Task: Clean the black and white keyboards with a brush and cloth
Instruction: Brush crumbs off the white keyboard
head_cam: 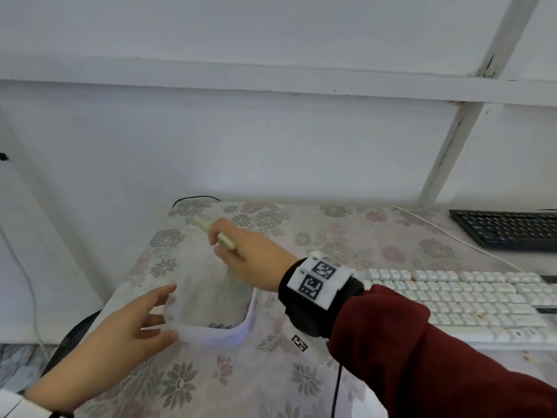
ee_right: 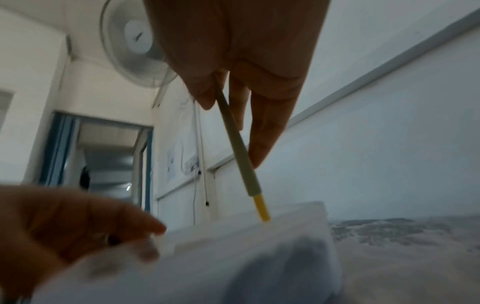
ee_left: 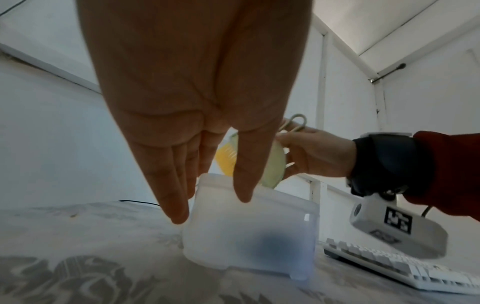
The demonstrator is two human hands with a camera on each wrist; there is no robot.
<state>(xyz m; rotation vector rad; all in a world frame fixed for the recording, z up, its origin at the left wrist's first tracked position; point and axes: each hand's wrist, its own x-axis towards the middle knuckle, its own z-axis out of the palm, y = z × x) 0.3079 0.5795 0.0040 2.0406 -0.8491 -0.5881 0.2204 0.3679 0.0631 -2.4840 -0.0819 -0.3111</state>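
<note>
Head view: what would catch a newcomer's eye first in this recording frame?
The right hand in a dark red sleeve, pinching a pale green brush above a translucent plastic container on the floral tablecloth. The left hand, fingers straight, reaches to the container's near left side. To the right lies the white keyboard, with the black keyboard behind it.

Plain home room or small office — floral cloth (head_cam: 229, 384) over the surface, black keyboard (head_cam: 509, 229) and white keyboard (head_cam: 470, 300) side by side, white walls, wall fan (ee_right: 135, 43), blue-framed doorway (ee_right: 103, 156) — hallway beyond.
</note>
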